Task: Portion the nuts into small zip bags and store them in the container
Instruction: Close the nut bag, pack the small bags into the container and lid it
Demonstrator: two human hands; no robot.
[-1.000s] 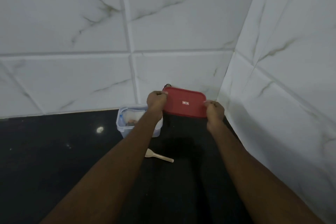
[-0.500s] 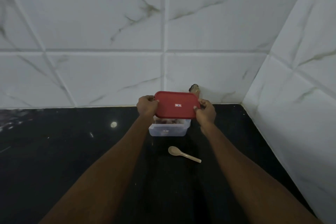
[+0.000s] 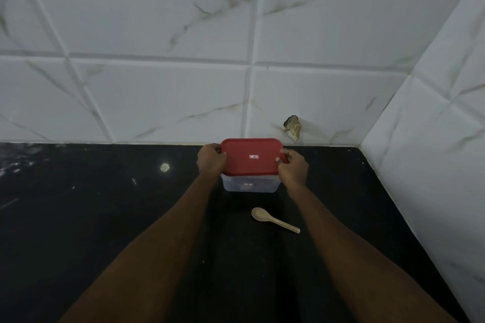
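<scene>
Clear container (image 3: 250, 185) sitting on the dark desk (image 3: 105, 217), far centre, close to the tiled wall, with the red lid (image 3: 252, 157) lying over its top. Left hand (image 3: 211, 162) gripping the lid's left edge, right hand (image 3: 292, 169) gripping the right edge, fingers curling over the rim. Contents hidden, can't tell if the bags are inside. Risks: can't tell if the lid is seating fully, so uneven pressing could be leaving a corner unsealed, and a hard push could be sliding the tub. Spoon (image 3: 273, 220) lying nearer, apart.
</scene>
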